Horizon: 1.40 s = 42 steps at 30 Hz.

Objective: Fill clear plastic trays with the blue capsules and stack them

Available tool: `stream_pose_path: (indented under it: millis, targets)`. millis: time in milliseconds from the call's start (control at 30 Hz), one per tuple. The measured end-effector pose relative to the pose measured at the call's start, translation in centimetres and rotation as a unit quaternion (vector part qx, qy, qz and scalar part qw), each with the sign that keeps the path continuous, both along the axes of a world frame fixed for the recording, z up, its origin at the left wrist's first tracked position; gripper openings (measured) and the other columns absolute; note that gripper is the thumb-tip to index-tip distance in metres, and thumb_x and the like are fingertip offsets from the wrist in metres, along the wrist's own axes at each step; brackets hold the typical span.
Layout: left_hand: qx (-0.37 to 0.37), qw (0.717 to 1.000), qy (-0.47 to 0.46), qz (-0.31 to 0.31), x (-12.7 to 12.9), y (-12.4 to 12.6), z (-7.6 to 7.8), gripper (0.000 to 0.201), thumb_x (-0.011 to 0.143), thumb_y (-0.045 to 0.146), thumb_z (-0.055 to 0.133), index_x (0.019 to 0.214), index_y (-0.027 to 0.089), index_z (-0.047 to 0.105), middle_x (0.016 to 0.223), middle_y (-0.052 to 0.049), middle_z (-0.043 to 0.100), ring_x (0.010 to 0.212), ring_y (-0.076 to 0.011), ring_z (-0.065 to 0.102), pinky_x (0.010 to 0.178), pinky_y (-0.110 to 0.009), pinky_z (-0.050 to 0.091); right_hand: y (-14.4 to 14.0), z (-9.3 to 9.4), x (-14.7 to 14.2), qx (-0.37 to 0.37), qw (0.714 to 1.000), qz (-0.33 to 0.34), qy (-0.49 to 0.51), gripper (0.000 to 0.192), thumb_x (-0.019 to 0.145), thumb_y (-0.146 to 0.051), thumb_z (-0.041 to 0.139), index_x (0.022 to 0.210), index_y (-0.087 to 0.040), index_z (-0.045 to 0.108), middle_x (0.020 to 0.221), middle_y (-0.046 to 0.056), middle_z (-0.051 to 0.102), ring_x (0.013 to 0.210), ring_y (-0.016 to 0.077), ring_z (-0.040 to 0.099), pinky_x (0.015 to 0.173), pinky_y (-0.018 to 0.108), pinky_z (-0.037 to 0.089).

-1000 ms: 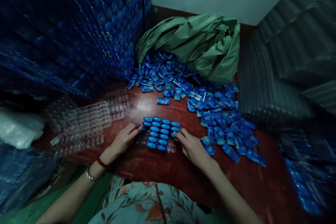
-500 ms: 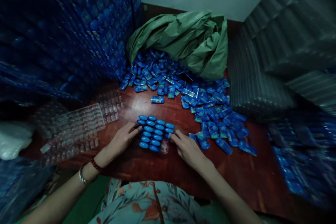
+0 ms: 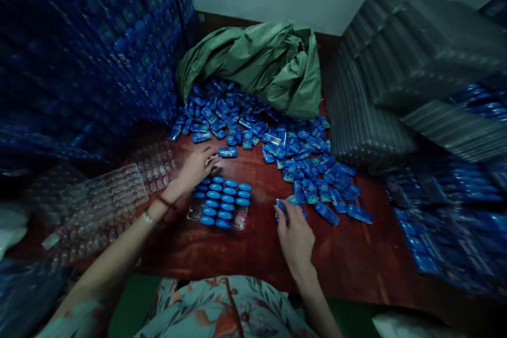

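Observation:
On the table sits a clear blister tray (image 3: 240, 218), partly filled with rows of glossy blue oval containers (image 3: 227, 199). Some tray pockets show bare at its lower left and right corners. Beyond the tray's far edge, my left hand (image 3: 198, 166) reaches out with fingers apart, its tips at the left end of a lone blue container (image 3: 227, 152) lying flat. To the right of the tray, my right hand (image 3: 297, 235) curls thumb and fingers around a blue container (image 3: 279, 205) at the near edge of the loose pile. The fingers partly cover that container.
A pile of loose blue containers (image 3: 304, 150) spills from a green woven sack (image 3: 253, 58). Clear moulded trays (image 3: 119, 190) lie at left. Stacked filled trays (image 3: 146, 47) tower behind them; grey tray stacks (image 3: 368, 116) and more filled trays (image 3: 439, 232) stand at right.
Both hands have left the tray's sides. My left hand moved forward to the lone container; my right hand moved right to the pile's near edge. The camera view has shifted slightly.

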State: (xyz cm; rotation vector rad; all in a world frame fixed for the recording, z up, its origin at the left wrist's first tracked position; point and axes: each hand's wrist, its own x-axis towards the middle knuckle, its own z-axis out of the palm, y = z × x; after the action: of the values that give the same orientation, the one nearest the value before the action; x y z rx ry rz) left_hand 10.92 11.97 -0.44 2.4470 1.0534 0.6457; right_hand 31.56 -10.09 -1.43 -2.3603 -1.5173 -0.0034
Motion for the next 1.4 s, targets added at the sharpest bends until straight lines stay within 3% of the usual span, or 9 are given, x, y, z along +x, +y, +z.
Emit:
stream_pose_path:
  millis: [133, 300, 400, 533, 667, 767, 933, 1067, 1400]
  targets:
    - [0.048, 0.976, 0.198, -0.079, 4.9, 4.6, -1.3, 0.023, 0.084, 0.027, 0.057, 0.103, 0.013, 0.06, 0.104, -0.013, 0.058, 0.097, -0.0254, 0.055, 0.082, -0.035, 0.044, -1.0, -0.4, 1.2, -0.143, 0.984, -0.101, 0.015, 0.043, 0.091, -0.05, 0.039, 0.109, -0.015, 0.056, 0.099, 0.014, 0.066, 0.077, 0.0233, 0.066, 0.057, 0.028, 0.041]
    - [0.019, 0.942, 0.291, -0.169, 7.0, 6.0, -1.9, 0.032, 0.076, 0.015, 0.062, 0.108, 0.013, 0.058, 0.103, -0.01, 0.058, 0.08, -0.0191, 0.059, 0.065, -0.026, 0.044, -0.6, -1.5, 1.3, -0.162, 0.982, -0.067, 0.063, 0.036, 0.088, -0.047, 0.048, 0.104, -0.015, 0.055, 0.098, 0.015, 0.066, 0.086, 0.0261, 0.066, 0.06, 0.03, 0.045]
    - [0.016, 0.954, 0.259, -0.152, 4.7, 5.2, -1.5, 0.026, 0.077, 0.014, 0.06, 0.103, 0.015, 0.059, 0.104, -0.009, 0.058, 0.075, -0.0168, 0.059, 0.062, -0.025, 0.043, -0.7, -1.8, 1.4, -0.124, 0.985, -0.036, 0.116, 0.03, 0.087, -0.043, 0.047, 0.1, -0.016, 0.054, 0.09, 0.012, 0.067, 0.079, 0.0252, 0.066, 0.059, 0.031, 0.047]
    - [0.0, 0.999, 0.036, -0.037, -1.5, 1.8, -0.1, 0.014, 0.085, 0.022, 0.054, 0.096, 0.015, 0.059, 0.095, -0.006, 0.059, 0.08, -0.0157, 0.058, 0.07, -0.026, 0.045, -1.7, -0.9, 1.7, -0.036, 0.973, 0.057, 0.22, 0.026, 0.089, -0.038, 0.044, 0.102, -0.018, 0.054, 0.092, 0.009, 0.066, 0.078, 0.0211, 0.065, 0.065, 0.03, 0.05]
    - [-0.024, 0.98, -0.134, 0.148, -8.0, -4.1, 1.5, 0.018, 0.083, 0.033, 0.058, 0.091, 0.017, 0.061, 0.084, -0.002, 0.06, 0.077, -0.0147, 0.058, 0.07, -0.026, 0.046, -1.6, 0.2, 0.8, 0.001, 0.95, 0.13, 0.283, 0.023, 0.089, -0.033, 0.047, 0.107, -0.021, 0.055, 0.1, 0.007, 0.065, 0.083, 0.0176, 0.064, 0.07, 0.028, 0.052]
    - [-0.047, 0.972, -0.145, 0.181, -10.5, -8.0, 1.3, 0.018, 0.079, 0.033, 0.064, 0.088, 0.018, 0.062, 0.082, -0.001, 0.062, 0.074, -0.0143, 0.058, 0.068, -0.026, 0.047, -0.3, 0.1, -0.8, 0.038, 0.943, 0.165, 0.287, 0.021, 0.089, -0.029, 0.049, 0.109, -0.022, 0.055, 0.098, 0.005, 0.065, 0.083, 0.0159, 0.064, 0.075, 0.028, 0.053]
    - [-0.079, 0.98, -0.132, 0.126, -9.5, -11.1, -1.2, 0.011, 0.084, 0.026, 0.057, 0.09, 0.017, 0.061, 0.081, -0.002, 0.061, 0.074, -0.0135, 0.058, 0.068, -0.024, 0.048, 1.9, -1.1, -1.9, 0.081, 0.932, 0.303, 0.178, 0.028, 0.09, -0.014, 0.041, 0.111, -0.021, 0.059, 0.098, 0.007, 0.063, 0.092, 0.0166, 0.06, 0.08, 0.029, 0.052]
    - [-0.054, 0.994, -0.065, 0.066, -8.1, -11.3, -2.4, 0.021, 0.09, 0.017, 0.042, 0.104, 0.017, 0.058, 0.088, -0.005, 0.057, 0.078, -0.0132, 0.056, 0.069, -0.024, 0.048, 3.0, -0.4, -1.4, 0.021, 0.924, 0.379, 0.055, 0.034, 0.089, -0.008, 0.036, 0.111, -0.017, 0.06, 0.09, 0.008, 0.061, 0.083, 0.0178, 0.057, 0.072, 0.029, 0.051]
    - [0.001, 0.993, 0.111, -0.051, -8.2, -11.5, 0.4, 0.023, 0.09, 0.011, 0.035, 0.098, 0.018, 0.054, 0.087, -0.006, 0.055, 0.076, -0.0158, 0.051, 0.066, -0.026, 0.045, 5.2, 2.7, -2.8, -0.103, 0.869, 0.463, -0.141, 0.022, 0.085, -0.004, 0.044, 0.092, -0.018, 0.06, 0.083, 0.006, 0.058, 0.08, 0.0194, 0.053, 0.068, 0.03, 0.044]
